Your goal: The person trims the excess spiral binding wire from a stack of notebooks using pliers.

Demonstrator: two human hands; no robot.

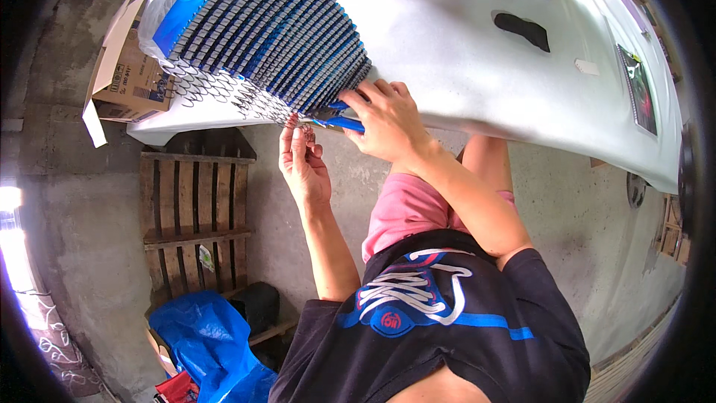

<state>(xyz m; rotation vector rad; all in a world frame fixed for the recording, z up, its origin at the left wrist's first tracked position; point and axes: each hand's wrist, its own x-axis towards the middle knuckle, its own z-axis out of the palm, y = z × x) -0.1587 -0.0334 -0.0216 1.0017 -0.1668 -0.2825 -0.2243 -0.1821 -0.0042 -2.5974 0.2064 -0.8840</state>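
Looks like trimming coil [261, 101] ends by the notebooks [272, 30], upper left on the counter [447, 67], pinching wire in left fingers [299, 142], pliers [346, 124] gripped in right fingers [356, 103], so probably needs a steady squeeze next.

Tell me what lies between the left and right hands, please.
The head view shows blue-handled pliers, held in the right hand, pointing toward the left hand.

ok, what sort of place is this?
Probably a small bookbinding workshop: stacked spiral-bound notebooks on a white-covered table, with a slatted wooden pallet and a bare concrete floor below.
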